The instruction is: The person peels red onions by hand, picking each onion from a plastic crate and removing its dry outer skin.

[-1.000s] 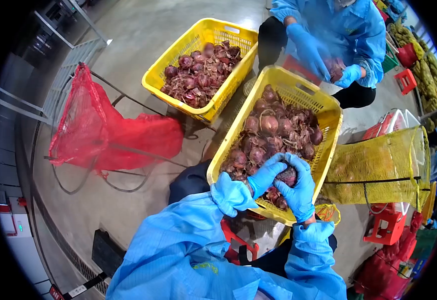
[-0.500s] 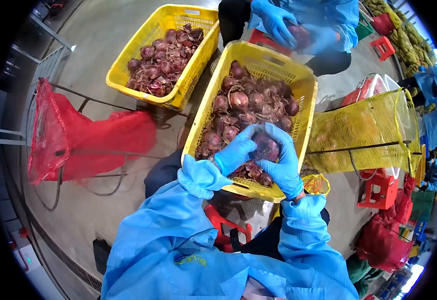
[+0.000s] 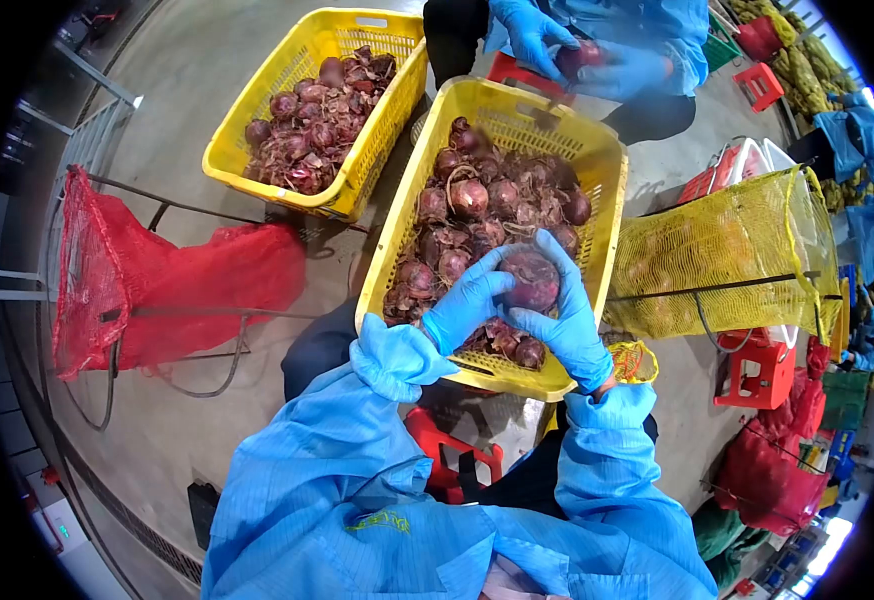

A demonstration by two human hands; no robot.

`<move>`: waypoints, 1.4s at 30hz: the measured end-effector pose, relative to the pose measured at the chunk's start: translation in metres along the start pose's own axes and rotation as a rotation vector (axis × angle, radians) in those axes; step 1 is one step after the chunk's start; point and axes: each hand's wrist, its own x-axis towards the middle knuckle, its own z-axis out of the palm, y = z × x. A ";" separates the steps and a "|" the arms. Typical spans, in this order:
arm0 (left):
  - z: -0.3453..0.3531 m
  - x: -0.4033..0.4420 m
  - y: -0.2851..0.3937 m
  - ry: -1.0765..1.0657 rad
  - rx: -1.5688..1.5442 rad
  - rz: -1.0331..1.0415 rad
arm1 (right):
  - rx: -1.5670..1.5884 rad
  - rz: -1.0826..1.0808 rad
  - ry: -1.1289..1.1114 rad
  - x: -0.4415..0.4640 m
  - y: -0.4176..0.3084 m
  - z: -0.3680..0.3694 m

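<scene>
Onion [image 3: 531, 279] lies between left hand [image 3: 465, 307] and right hand [image 3: 575, 332], both hands' fingers gripping it, above nearer basket [image 3: 602, 235].

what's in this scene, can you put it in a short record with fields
left grip: blue-gloved, at the edge of a round purple onion; whether it is closed on it is unclear
right grip: blue-gloved, curled around that onion
near container: rectangular yellow plastic crate below the hands, holding more purple onions
second container: another rectangular yellow plastic crate, also with onions
left side: red mesh sack
right side: yellow mesh sack
opposite: person in blue, gloved hands on another purple onion
</scene>
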 end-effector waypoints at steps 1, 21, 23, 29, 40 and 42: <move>-0.002 0.001 0.000 -0.010 -0.015 0.007 | -0.068 -0.041 0.007 0.001 0.008 -0.003; -0.014 0.003 -0.021 0.226 -0.099 0.026 | -0.558 -0.154 0.016 0.001 0.011 0.007; -0.014 -0.001 -0.011 0.313 -0.188 -0.023 | -0.263 -0.117 0.029 0.001 0.009 0.011; -0.046 0.002 0.102 0.179 -0.532 0.444 | -0.288 -0.108 0.162 0.004 0.007 -0.016; -0.067 -0.002 0.092 0.441 -0.236 0.298 | -0.197 0.148 0.389 0.038 0.052 -0.077; -0.069 -0.005 0.097 0.405 -0.230 0.321 | -0.261 0.178 0.267 0.044 0.091 -0.085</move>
